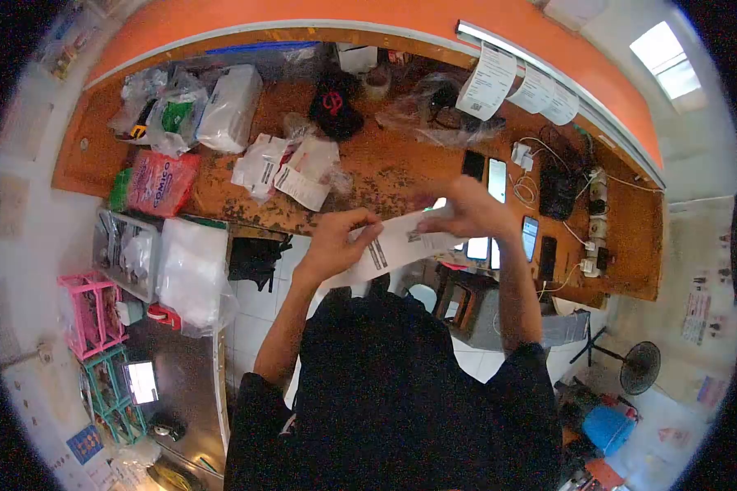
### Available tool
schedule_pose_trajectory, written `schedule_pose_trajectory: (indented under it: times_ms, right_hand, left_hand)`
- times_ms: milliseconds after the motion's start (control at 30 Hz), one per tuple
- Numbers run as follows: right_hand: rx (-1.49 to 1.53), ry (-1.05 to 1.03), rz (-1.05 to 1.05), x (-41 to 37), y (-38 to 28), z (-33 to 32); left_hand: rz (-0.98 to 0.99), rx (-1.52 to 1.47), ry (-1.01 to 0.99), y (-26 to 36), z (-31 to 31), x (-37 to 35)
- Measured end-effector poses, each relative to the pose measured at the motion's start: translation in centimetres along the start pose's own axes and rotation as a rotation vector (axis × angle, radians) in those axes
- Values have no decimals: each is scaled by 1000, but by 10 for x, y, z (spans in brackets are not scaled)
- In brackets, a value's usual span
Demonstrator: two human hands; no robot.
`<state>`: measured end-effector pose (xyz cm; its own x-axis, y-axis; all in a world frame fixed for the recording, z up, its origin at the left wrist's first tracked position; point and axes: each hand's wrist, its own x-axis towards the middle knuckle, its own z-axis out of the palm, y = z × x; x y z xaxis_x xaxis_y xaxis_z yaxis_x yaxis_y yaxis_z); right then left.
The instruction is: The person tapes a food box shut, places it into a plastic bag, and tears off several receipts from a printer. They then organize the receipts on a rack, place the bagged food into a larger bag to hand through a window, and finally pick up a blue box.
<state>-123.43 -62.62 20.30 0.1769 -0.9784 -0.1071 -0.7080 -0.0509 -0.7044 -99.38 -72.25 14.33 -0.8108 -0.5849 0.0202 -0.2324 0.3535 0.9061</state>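
Note:
A long white paper slip (393, 247) with dark printed blocks is stretched between my two hands, in front of the wooden table's near edge. My left hand (336, 244) pinches its left part between thumb and fingers. The slip's right part is gripped by my right hand (468, 214), whose fingers curl over it. Several phones lie just beyond and beside my right hand, one with a lit screen (497, 178). On the table past my left hand rest clear plastic packets with a printed label (301, 186).
The wooden table (385, 168) holds wrapped packages (231, 106), a red plastic bag (162, 182), a black cap (336, 105) and a power strip (598, 221) with cables. Printed slips (487, 80) hang from a rail. At left stand a pink rack (92, 315) and plastic bags (192, 270); a fan (639, 368) is at right.

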Motion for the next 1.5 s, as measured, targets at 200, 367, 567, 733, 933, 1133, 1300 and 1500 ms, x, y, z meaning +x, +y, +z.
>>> schedule_pose_trajectory:
  times_ms: [200, 367, 567, 733, 933, 1133, 1300, 1500]
  right_hand:
    - [-1, 58, -133, 21, -14, 41]
    - [346, 97, 165, 26, 0, 73]
    - [566, 65, 245, -10, 42, 54]
    - [499, 99, 478, 4, 22, 69]
    - [223, 16, 230, -11, 99, 145]
    - [466, -191, 209, 37, 32, 142]
    - [65, -183, 385, 41, 144, 99]
    - [238, -180, 262, 107, 303, 124]
  left_hand:
    - [219, 166, 93, 3, 6, -4]
    - [288, 215, 289, -7, 11, -13]
    - [228, 107, 269, -27, -41, -18]
    - [221, 279, 322, -53, -58, -44]
    - [143, 413, 363, -59, -92, -63]
    - [-187, 13, -395, -110, -14, -45]
    - [-396, -143, -213, -159, 15, -26]
    - [-413, -148, 77, -197, 102, 46]
